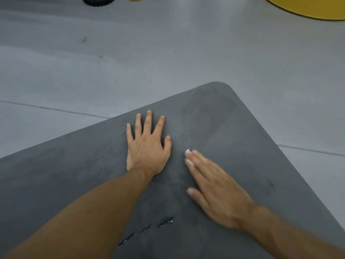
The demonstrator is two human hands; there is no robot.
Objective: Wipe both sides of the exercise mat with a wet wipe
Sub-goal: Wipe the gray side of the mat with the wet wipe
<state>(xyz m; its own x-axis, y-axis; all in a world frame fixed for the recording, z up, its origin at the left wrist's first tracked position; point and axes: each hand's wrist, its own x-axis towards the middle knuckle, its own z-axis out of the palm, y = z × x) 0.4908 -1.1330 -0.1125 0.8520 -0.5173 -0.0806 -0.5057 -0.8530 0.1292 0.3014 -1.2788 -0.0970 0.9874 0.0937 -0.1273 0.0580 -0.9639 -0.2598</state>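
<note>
Head view: the dark grey exercise mat (233, 128) lies flat on the grey floor (168, 53), rounded corner pointing away. Left hand (147, 146) rests on it palm-down, fingers spread. Right hand (214, 187), blurred, lies flat just beside, fingers straight; white patch (187, 151) at its fingertips unidentifiable.
</note>
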